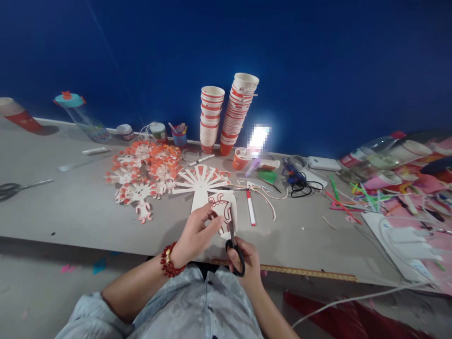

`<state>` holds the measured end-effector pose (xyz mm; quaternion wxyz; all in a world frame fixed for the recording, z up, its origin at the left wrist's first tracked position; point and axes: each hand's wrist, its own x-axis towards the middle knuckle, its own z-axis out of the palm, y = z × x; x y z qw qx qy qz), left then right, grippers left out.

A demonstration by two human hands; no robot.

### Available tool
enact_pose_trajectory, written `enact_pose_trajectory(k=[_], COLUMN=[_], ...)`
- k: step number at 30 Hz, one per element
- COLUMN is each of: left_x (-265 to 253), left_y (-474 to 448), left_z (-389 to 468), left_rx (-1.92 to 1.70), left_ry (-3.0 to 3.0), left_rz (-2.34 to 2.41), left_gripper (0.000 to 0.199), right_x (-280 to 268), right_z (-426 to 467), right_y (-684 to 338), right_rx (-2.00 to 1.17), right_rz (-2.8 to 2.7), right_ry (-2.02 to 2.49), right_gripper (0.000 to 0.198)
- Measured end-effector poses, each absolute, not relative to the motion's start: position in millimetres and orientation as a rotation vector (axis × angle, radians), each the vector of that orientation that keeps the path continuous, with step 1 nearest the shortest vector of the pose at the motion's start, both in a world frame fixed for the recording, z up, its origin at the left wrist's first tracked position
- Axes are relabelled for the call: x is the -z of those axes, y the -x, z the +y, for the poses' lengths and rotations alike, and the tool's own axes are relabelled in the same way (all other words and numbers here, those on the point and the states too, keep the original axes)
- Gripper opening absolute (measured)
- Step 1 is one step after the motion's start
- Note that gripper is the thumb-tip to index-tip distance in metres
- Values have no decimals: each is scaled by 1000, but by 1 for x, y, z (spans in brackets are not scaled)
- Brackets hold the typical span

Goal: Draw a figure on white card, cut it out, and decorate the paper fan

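My left hand (197, 233), with a red beaded bracelet at the wrist, pinches a white piece of paper (222, 207) that bears a dark red outline of a figure. My right hand (249, 259) grips a pair of scissors (240, 263) by the black handles. Their blades point away from me and lie against the drawn paper, at its right side. Just beyond my hands, a fan of white strips (200, 181) spreads out from a cut paper cup. A white marker with a red cap (250, 207) lies to the right of the paper.
To the left is a pile of red-and-white paper cutouts (141, 165). Tall paper cup stacks (212, 117) stand by the blue wall. Right of centre are a glue gun with a coiled black cable (298, 181) and a power strip (395, 245). Another scissors (21, 187) lies far left.
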<state>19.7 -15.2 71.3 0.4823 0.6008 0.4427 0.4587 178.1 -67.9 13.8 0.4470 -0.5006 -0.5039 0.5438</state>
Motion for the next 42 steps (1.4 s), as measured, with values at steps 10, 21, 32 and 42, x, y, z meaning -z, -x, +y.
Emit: enact_pose_trajectory(k=[10,21,32,42], left_x=[-66,-60,-65,-70], left_y=[-23,-27,-23,-15], left_z=[-14,-10,0,11], left_rx=[-1112,-1156,-1143,-1175], left_ry=[-1451,-1346,-1335,-1234], left_rz=[1108,1011,1013,869], left_gripper=[21,21,21,21], right_x=[-12,-10,-8,-7], right_z=[-70,-71,-70,-77], right_y=[-172,-166,-166,-177], right_rx=[-1323,-1309,-1283,-1251], right_rz=[-1232,-1184,-1182,-1297], right_ry=[1213,1218,1222,1224], right_gripper=[58,58,53,53])
